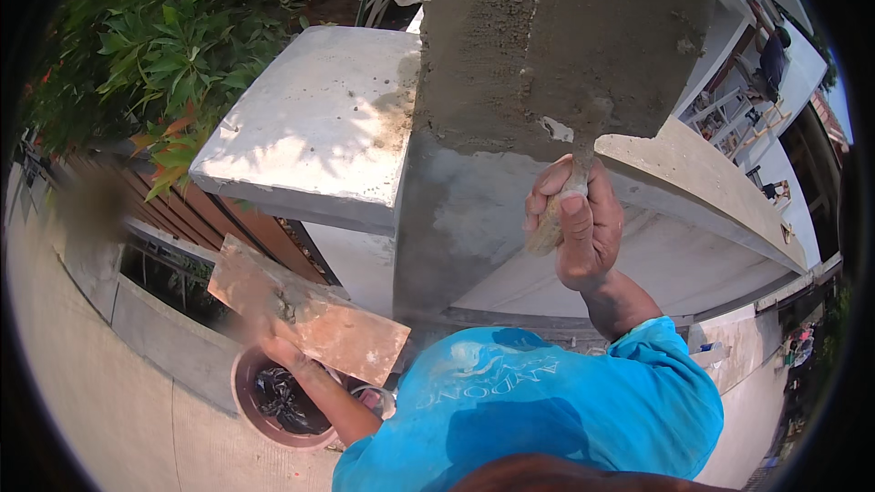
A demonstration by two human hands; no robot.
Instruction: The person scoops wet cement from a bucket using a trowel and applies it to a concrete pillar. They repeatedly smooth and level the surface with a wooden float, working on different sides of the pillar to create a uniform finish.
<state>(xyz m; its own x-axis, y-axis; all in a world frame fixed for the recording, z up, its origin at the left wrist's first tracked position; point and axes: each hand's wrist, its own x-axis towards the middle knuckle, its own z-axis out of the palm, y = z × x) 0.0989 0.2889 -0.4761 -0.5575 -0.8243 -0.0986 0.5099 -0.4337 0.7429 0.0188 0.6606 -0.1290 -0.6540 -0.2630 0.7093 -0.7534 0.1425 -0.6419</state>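
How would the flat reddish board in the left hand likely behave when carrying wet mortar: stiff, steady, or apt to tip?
The board looks flat and unbent, so probably stiff. The left hand grips it from below near one edge, so added weight might tilt it. Only a small mortar smear sits on it, so it seems light now; its dusty face likely resists sliding.

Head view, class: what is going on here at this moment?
A person in a blue shirt is plastering a concrete pillar. The right hand grips the handle of a trowel whose blade lies against the grey, wet-looking mortar on the pillar face. The left hand holds a reddish mortar board with a little mortar on it, lower down to the left. A round tub sits below it on the pavement.
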